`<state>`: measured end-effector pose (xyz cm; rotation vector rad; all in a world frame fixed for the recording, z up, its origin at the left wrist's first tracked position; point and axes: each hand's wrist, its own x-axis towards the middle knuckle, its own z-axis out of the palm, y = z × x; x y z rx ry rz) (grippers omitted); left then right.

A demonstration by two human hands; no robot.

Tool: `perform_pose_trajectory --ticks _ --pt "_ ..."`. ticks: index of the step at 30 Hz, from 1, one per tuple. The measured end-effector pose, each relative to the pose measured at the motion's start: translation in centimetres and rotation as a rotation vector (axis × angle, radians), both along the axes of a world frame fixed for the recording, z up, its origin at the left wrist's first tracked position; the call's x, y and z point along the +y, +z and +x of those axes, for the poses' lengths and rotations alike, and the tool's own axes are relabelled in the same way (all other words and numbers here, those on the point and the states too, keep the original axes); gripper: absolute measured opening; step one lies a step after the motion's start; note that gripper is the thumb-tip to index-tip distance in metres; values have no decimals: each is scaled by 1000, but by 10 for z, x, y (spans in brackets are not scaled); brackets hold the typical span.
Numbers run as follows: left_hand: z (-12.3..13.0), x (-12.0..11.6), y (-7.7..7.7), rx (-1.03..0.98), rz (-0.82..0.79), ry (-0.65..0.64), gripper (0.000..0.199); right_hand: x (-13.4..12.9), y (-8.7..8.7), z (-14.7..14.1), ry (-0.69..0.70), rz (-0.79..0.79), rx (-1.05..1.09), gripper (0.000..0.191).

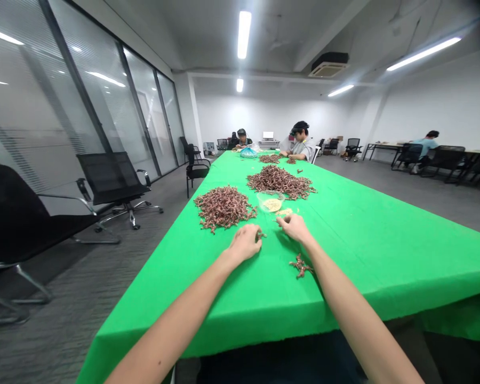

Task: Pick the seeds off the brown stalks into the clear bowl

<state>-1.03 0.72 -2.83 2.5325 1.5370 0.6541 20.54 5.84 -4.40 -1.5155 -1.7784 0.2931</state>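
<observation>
L hand (245, 242) curling over small brown bit (260, 234), R hand (295, 227) hovering near it above green tabletop (368, 266); hands apart, grip unclear.

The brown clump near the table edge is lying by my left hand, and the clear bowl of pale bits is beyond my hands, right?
No: the brown clump lies by your right hand, not your left hand, as the head view shows; the clear bowl of pale bits is beyond them.
</observation>
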Motion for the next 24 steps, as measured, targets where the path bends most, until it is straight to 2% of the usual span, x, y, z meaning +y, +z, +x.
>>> perform_pose_trajectory --ticks 5,9,14,16,21,24 --pt "2 0 1 -45 52 -57 27 3 -3 1 -6 -37 -46 37" --pt "5 -2 3 -24 67 -47 26 5 -6 0 -20 -43 -57 32" --pt "7 -4 2 -13 33 -37 20 7 -6 2 -48 -41 -12 42" --pt "7 -4 0 -11 23 -14 17 8 -7 2 -35 -53 69 48" --pt "7 -5 1 23 -8 73 13 13 -10 3 14 -123 507 49" --pt "6 -7 4 39 -27 82 14 14 -11 4 0 -145 593 47"
